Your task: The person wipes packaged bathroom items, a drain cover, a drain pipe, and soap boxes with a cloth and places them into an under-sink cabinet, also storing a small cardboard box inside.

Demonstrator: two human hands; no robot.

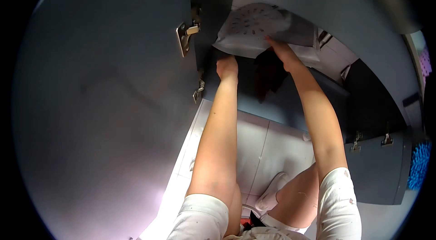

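Inside a low grey cabinet lies a white, bag-like thing (247, 44) with a cluster of oval holes or printed marks on its upper part. My left hand (226, 66) is closed at its lower left corner; its fingertips and whatever they grip are hidden. My right hand (279, 50) reaches in with fingers stretched toward the middle of the white thing, touching it or just in front of it. Below my right hand is a dark reddish-brown patch (269, 74), which may be a cloth or a reflection.
An open grey door (109, 85) with metal hinges (184, 38) fills the left side. Another open door (377, 169) is at lower right, near a blue shaggy thing (419, 165). The cabinet floor's front edge (277, 119) meets white floor tiles (252, 135).
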